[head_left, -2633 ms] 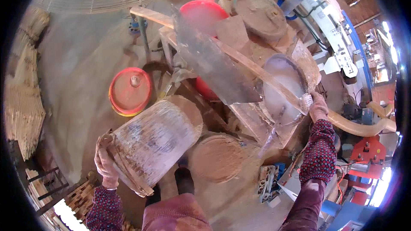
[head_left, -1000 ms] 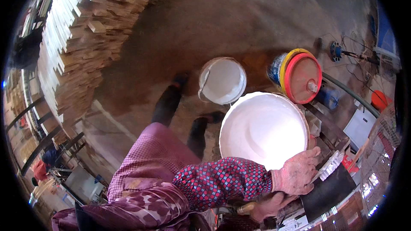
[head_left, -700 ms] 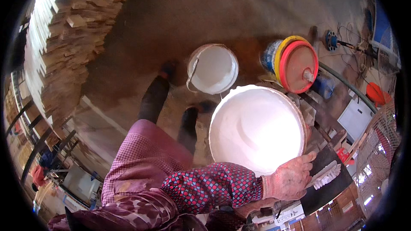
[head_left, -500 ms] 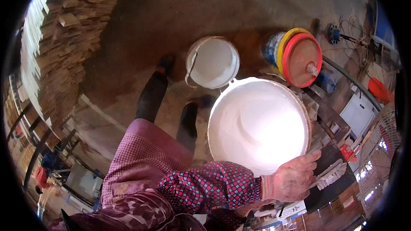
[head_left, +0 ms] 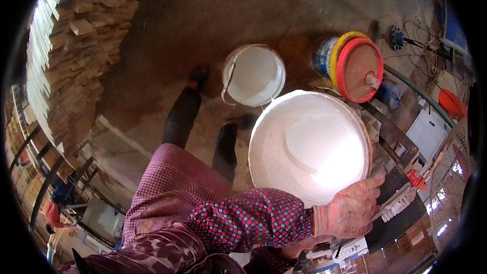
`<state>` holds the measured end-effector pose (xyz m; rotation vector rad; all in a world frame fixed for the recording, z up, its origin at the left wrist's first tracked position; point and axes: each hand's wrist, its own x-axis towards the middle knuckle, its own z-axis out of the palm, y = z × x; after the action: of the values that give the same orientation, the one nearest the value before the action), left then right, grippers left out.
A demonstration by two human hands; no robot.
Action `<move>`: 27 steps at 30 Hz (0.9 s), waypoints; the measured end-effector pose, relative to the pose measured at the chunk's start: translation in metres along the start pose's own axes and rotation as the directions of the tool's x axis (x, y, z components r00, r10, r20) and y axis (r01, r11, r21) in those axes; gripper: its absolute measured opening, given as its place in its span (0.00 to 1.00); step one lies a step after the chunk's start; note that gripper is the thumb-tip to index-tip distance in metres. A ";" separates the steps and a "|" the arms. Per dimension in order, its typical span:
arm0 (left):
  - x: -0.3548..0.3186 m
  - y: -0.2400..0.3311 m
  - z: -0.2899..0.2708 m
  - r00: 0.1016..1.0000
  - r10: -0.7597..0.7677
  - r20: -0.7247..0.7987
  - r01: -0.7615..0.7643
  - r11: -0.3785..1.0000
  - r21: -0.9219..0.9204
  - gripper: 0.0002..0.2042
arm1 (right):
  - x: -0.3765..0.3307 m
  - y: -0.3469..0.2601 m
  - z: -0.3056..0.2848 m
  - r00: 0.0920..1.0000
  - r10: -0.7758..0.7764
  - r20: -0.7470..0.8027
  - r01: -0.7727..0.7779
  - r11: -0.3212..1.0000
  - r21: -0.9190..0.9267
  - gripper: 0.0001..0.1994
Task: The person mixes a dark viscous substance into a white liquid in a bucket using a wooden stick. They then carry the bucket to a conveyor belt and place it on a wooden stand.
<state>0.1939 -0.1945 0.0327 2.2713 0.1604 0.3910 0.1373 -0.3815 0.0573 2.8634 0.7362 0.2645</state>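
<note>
A large white bucket (head_left: 284,162), its inside glaring brightly at lower right, fills the middle. My left hand (head_left: 352,208), in a pale pinkish glove, is beside its lower-right rim. Its fingers are curled, but what they hold is hidden. Just past them is a whitish ridged piece (head_left: 398,204) with a thin stick-like end toward my hand; I cannot tell whether the two touch. My right hand (head_left: 304,246) is mostly hidden beneath the left wrist. A smaller white bucket (head_left: 253,76) with a handle stands beyond the large one, their rims overlapping in view.
A red-lidded drum (head_left: 359,68) with a yellow ring stands at the right. Stacked wooden strips (head_left: 83,61) rise at the left. A hose (head_left: 423,96), cables and an orange-red object (head_left: 451,103) are at the far right. A person (head_left: 55,213) is at the lower left.
The whole view has shifted slightly, the buckets appearing a little farther right. My left hand stays by the large bucket's rim, its fingers still curled.
</note>
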 end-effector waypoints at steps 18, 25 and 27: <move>-0.089 -0.028 -0.026 0.736 -0.519 0.435 -0.470 -0.854 -0.225 0.16 | 0.071 -0.071 -0.011 0.967 0.204 0.153 -0.254 0.788 0.560 0.28; -0.233 -0.113 -0.087 0.007 -0.732 0.681 0.409 -0.619 -0.670 0.11 | 0.079 -0.076 -0.010 0.953 0.267 0.144 -0.299 0.749 0.591 0.31; -0.274 -0.119 -0.067 0.254 -0.661 0.706 0.724 -0.354 -0.592 0.11 | 0.079 -0.076 -0.005 0.950 0.286 0.125 -0.304 0.756 0.580 0.32</move>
<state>-0.0861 -0.1333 -0.0762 0.5386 1.0376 -0.3172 0.1692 -0.2765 0.0562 3.5819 0.3949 0.0213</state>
